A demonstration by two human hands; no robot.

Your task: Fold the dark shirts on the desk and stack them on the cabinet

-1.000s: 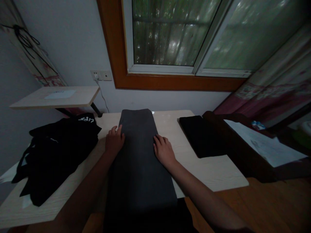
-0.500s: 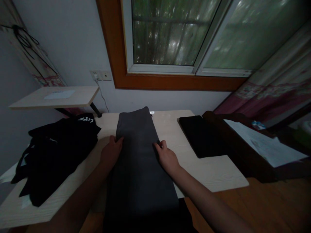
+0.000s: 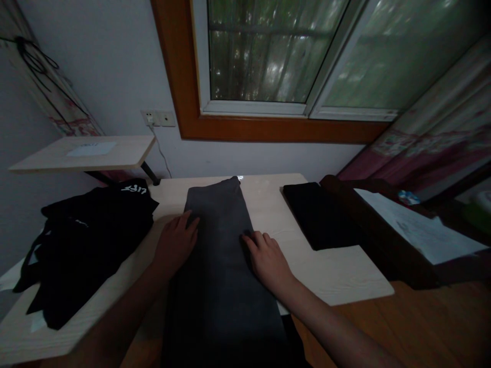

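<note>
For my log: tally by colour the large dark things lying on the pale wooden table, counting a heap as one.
Grey: 1 (long strip of grey cloth)
Black: 2 (rumpled black cloth heap with white lettering; flat black rectangular item)
Total: 3

Darkness hides the near end of the grey cloth (image 3: 220,255); the window (image 3: 264,59) is cropped.
</note>
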